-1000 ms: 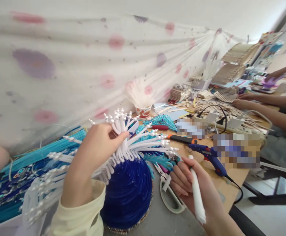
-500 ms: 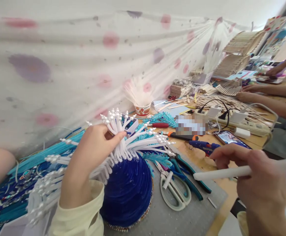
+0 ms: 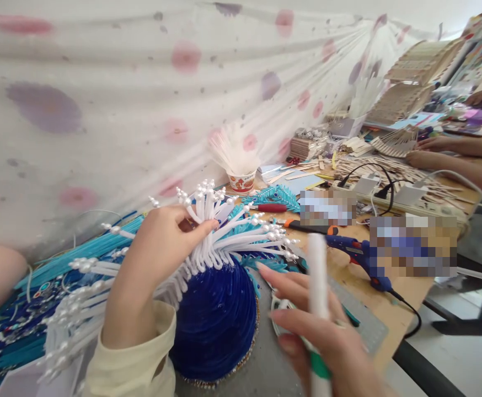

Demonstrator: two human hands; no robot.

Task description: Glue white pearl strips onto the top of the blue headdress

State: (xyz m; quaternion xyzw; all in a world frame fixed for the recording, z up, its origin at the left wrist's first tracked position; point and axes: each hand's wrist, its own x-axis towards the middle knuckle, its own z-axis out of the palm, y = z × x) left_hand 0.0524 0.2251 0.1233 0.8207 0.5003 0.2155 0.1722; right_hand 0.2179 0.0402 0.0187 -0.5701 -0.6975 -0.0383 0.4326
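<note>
One left hand (image 3: pixel 158 248) pinches white stems (image 3: pixel 214 251) atop a blue dome (image 3: pixel 216 325); to its right, the right hand (image 3: pixel 334 342) loosely holds an upright stick (image 3: pixel 318 275).

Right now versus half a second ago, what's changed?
The right hand swung left, uncovering more of the glue gun and partly hiding the scissors; its white rod went from nearly level to upright. Nothing visibly let go. Unchanged: the left hand pinches the white beaded stems above the blue dome.

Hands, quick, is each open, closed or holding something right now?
Left hand: closed, pinching white bead-tipped stems.
Right hand: holding a white stick.
</note>
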